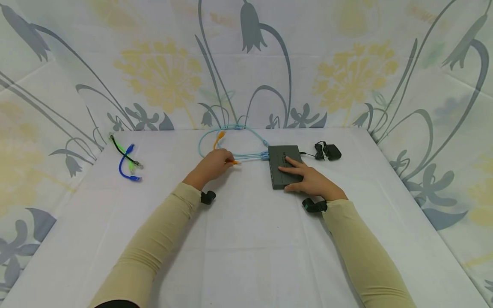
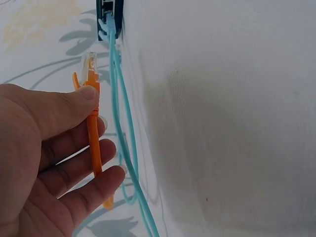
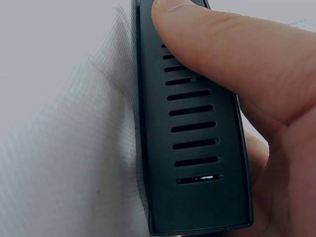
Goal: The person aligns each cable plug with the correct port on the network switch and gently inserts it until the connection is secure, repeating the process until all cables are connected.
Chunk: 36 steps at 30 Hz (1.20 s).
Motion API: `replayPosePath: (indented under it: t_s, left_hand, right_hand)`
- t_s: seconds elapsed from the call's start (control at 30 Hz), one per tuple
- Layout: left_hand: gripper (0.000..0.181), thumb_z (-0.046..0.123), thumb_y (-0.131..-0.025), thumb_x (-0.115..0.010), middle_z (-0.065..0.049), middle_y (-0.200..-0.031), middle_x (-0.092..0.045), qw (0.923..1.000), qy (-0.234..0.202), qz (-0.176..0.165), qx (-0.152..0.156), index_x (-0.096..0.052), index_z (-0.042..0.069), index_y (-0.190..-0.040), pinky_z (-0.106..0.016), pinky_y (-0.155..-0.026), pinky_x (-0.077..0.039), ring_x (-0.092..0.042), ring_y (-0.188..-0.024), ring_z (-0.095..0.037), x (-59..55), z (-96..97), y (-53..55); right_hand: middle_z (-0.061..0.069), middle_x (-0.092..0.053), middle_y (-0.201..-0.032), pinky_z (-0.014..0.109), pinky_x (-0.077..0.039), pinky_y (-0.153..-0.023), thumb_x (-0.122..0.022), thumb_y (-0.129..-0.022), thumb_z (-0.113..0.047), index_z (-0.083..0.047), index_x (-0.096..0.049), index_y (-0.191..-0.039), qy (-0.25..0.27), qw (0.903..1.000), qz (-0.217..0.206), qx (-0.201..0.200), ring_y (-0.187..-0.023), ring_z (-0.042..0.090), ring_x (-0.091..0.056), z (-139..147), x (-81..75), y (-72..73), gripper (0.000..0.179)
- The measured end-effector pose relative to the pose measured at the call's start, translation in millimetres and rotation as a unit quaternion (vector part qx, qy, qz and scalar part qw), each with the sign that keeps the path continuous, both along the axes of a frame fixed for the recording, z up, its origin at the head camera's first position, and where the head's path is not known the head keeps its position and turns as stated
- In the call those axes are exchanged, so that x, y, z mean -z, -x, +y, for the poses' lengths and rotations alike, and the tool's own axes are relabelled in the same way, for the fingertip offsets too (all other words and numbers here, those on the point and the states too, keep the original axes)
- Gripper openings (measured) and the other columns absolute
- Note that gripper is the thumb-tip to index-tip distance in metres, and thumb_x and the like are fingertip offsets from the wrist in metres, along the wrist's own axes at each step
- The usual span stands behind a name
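Observation:
My left hand (image 1: 215, 164) pinches a short orange network cable (image 2: 94, 133) just behind its clear plug (image 2: 89, 66). The plug points toward the dark network switch (image 1: 275, 167), with a gap between them. In the head view, the cable's other orange end (image 1: 219, 136) shows beyond the hand. My right hand (image 1: 312, 179) rests on the switch, fingers extended over its top. Its thumb (image 3: 197, 34) presses the slotted near side in the right wrist view. Light-blue network cables (image 1: 246, 157) meet the switch's left side, their plugs (image 1: 264, 155) at the ports.
The light-blue cables loop (image 1: 200, 141) behind my left hand. At the far left lie a blue cable (image 1: 122, 164), a black cable (image 1: 122, 150) and a green cable (image 1: 132, 167). A black power adapter (image 1: 332, 152) lies right of the switch, joined by its cord. Patterned cloth (image 1: 231, 64) hangs behind the table.

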<state>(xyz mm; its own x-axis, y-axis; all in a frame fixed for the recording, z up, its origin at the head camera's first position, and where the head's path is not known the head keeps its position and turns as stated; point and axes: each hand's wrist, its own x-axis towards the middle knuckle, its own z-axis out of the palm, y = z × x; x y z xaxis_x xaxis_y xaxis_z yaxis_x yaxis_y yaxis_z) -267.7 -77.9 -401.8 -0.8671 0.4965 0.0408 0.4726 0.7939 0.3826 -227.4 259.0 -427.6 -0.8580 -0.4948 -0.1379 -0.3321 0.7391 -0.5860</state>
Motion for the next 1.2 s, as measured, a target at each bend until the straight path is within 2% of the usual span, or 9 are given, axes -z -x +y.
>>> replayPosePath:
  t_s: [0.3, 0.57, 0.87, 1.2]
  left_hand:
    - [0.017, 0.015, -0.097, -0.060, -0.009, -0.101, -0.067, 0.9999, 0.004, 0.000, 0.010, -0.068, 0.003, -0.107, -0.037, -0.091, -0.051, -0.063, -0.097, -0.024, -0.3, 13.7, 0.2]
    - [0.018, 0.016, -0.097, -0.059, -0.009, -0.102, -0.065, 0.9999, 0.010, -0.012, 0.002, -0.068, 0.004, -0.108, -0.035, -0.088, -0.051, -0.062, -0.095, -0.022, 0.2, 24.4, 2.3]
    - [0.019, 0.014, -0.097, -0.060, -0.011, -0.105, -0.066, 0.9999, 0.006, -0.002, 0.009, -0.070, 0.003, -0.109, -0.035, -0.091, -0.051, -0.061, -0.100, -0.024, -1.3, 37.0, 4.3]
    - [0.021, 0.018, -0.097, -0.059, -0.008, -0.104, -0.066, 0.9998, 0.015, -0.013, -0.002, -0.070, 0.004, -0.109, -0.033, -0.088, -0.051, -0.060, -0.099, -0.022, -0.8, 53.5, 4.7]
  right_hand:
    - [-0.009, -0.006, -0.164, 0.064, -0.019, -0.115, -0.072, -0.082, -0.051, -0.038, -0.040, -0.146, 0.000, 1.0000, -0.001, 0.002, -0.151, 0.036, -0.005, 0, 1.6, 0.1, 0.073]
    - [-0.008, -0.006, -0.164, 0.065, -0.018, -0.114, -0.073, -0.082, -0.050, -0.037, -0.040, -0.146, -0.003, 1.0000, -0.001, 0.000, -0.151, 0.037, -0.004, 0, -0.6, 0.4, 0.073]
    - [-0.008, -0.006, -0.164, 0.065, -0.018, -0.114, -0.072, -0.082, -0.051, -0.037, -0.040, -0.147, -0.007, 1.0000, 0.002, -0.001, -0.151, 0.037, -0.005, 0, -1.0, 0.4, 0.074]
    - [-0.008, -0.007, -0.164, 0.064, -0.020, -0.115, -0.072, -0.081, -0.052, -0.038, -0.040, -0.146, -0.008, 1.0000, 0.003, -0.001, -0.151, 0.037, -0.006, 0, -0.9, 0.8, 0.074]
